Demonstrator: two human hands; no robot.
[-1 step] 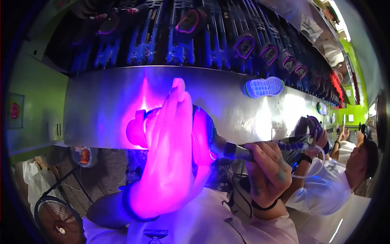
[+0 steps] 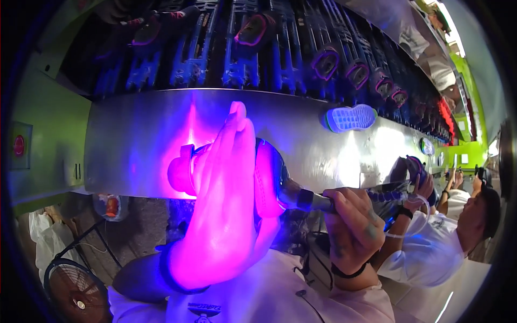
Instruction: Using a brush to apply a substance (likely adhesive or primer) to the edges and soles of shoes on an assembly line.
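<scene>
My left hand (image 2: 218, 215) glows bright pink under a violet light and is wrapped around a shoe (image 2: 269, 180), its fingers pointing up. One end of the shoe (image 2: 180, 175) sticks out to the left of my palm, also lit pink. My right hand (image 2: 353, 223) grips the dark handle of a slim tool (image 2: 304, 200) whose tip meets the shoe's right side. A coiled cable (image 2: 390, 195) runs off the tool to the right. The shoe's near side is hidden behind my hand.
A long shiny metal panel (image 2: 129, 140) runs behind the shoe, with racks of dark shoes (image 2: 323, 62) above it and a pale sole (image 2: 351, 117) on its edge. A person in white (image 2: 431, 247) works at the right. A fan (image 2: 75, 293) stands lower left.
</scene>
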